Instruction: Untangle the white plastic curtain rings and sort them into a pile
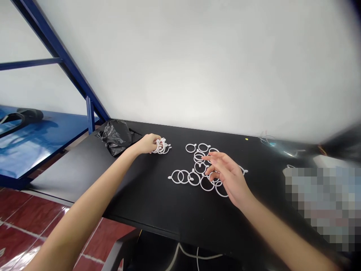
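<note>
Pinching a bunch of knobbed white plastic rings (163,147) in the left hand (148,143), fingers curled, near a crumpled black plastic bag (117,133). Hovering with the right hand (227,173), fingers loosely spread, over scattered knobbed white rings (200,165) on the black counter (146,188); ideally lifting overlapping ones singly, avoiding tangles.

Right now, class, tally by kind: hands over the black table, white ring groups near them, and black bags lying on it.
Hands: 2 (left hand, right hand)
White ring groups: 2 (bunched rings, spread rings)
Black bags: 1 (crumpled plastic bag)
Total: 5
</note>
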Available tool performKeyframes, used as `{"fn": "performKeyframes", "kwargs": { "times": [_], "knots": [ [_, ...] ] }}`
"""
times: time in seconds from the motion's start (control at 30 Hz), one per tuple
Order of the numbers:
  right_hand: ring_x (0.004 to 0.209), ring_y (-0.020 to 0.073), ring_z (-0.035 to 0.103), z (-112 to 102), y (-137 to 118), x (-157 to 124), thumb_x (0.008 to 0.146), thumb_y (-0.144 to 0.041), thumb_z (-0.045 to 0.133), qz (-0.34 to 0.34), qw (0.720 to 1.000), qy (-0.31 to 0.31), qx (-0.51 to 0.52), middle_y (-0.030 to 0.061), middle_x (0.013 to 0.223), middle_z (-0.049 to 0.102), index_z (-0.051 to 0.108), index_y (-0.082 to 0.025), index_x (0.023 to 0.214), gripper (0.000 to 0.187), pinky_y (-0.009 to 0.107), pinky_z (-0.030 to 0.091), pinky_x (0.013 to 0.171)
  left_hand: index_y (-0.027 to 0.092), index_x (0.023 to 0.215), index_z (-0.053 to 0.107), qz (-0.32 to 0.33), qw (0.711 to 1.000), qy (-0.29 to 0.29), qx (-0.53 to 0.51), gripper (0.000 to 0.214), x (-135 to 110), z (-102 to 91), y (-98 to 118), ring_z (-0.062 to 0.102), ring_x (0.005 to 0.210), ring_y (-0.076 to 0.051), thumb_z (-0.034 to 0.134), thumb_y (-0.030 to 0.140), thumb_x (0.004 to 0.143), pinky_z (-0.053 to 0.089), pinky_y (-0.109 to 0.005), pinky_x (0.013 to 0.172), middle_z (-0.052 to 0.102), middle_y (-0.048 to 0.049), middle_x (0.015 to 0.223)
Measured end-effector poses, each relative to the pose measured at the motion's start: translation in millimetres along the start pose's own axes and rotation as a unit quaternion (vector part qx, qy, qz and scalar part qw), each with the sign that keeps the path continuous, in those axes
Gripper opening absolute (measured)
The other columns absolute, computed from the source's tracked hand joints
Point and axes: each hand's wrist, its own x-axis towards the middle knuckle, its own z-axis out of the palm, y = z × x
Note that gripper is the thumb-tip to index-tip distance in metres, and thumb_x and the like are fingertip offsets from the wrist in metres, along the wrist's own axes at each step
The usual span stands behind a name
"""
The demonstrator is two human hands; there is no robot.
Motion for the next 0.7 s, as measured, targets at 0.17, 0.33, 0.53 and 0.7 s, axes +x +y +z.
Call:
{"fn": "performKeyframes", "kwargs": {
  "times": [0.17,0.33,0.53,0.7],
  "knots": [
    [0.066,0.0111,0.061,-3,0,0,0.082,-0.043,0.069,0.007,1.000,-0.007,-0.016,0.0082,0.112,0.068,0.064,-0.020,0.097,0.028,0.023,0.050,0.054,0.016,0.098,0.066,-0.006,1.000,0.004,0.019,0.034,-1,-1.3,-6,0.065,0.081,-0.019,0.052,0.026,0.068,0.049,-0.024,0.071,0.072,-0.0055,0.095],
    [0.068,0.0117,0.060,-9,-1,3,0.083,-0.043,0.068,-0.005,0.999,0.004,-0.033,0.0078,0.112,0.067,0.066,-0.021,0.094,0.025,0.023,0.050,0.055,0.019,0.108,0.063,0.000,1.000,-0.025,0.013,0.040,-10,-9.8,-10,0.065,0.099,-0.023,0.053,0.034,0.073,0.053,-0.029,0.082,0.070,-0.0062,0.112],
    [0.067,0.0134,0.061,-32,-15,8,0.084,-0.044,0.067,-0.050,0.988,-0.012,-0.144,0.0073,0.104,0.069,0.065,-0.021,0.094,0.025,0.027,0.051,0.057,0.018,0.122,0.055,0.041,0.997,0.051,0.028,0.042,-38,-14.4,-4,0.056,0.118,-0.026,0.048,0.037,0.085,0.046,-0.039,0.100,0.061,-0.0094,0.128],
    [0.066,0.0152,0.060,-46,-28,2,0.084,-0.043,0.066,-0.028,0.902,-0.116,-0.416,0.0042,0.091,0.068,0.064,-0.025,0.102,0.025,0.031,0.050,0.061,0.020,0.121,0.054,0.076,0.994,0.064,0.042,0.035,-74,6.8,39,0.062,0.105,-0.023,0.043,0.040,0.094,0.050,-0.036,0.091,0.062,-0.0082,0.119]
  ]
}}
